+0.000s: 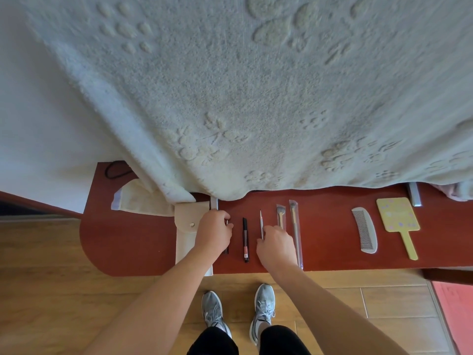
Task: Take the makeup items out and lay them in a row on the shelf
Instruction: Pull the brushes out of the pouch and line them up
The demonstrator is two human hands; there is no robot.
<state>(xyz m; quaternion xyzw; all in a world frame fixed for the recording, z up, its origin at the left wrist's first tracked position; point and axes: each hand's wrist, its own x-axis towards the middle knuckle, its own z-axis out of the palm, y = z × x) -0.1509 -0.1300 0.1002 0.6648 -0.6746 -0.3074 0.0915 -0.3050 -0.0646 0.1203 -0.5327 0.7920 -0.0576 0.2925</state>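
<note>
Head view, looking down on red-brown shelf [327, 242].

Left hand [213, 228]: fingers curled over a thin dark pencil [226, 249]. The pencil runs under the palm, with only its two ends showing, just right of the cream pouch [186, 226].

Right hand [276, 243]: fingertips closed on the near end of a slim pale tool [261, 222]. The rest of the tool points away from the hand toward the blanket [230, 98].

Black pen [245, 239] lies flat between the two hands, touched by neither.

Two sleeved brushes [280, 217] [294, 226] lie just right of the right hand, the longer one partly under the wrist.

Comb [364, 229] and yellow hand mirror [399, 219] lie well apart to the right, in the same row.
</note>
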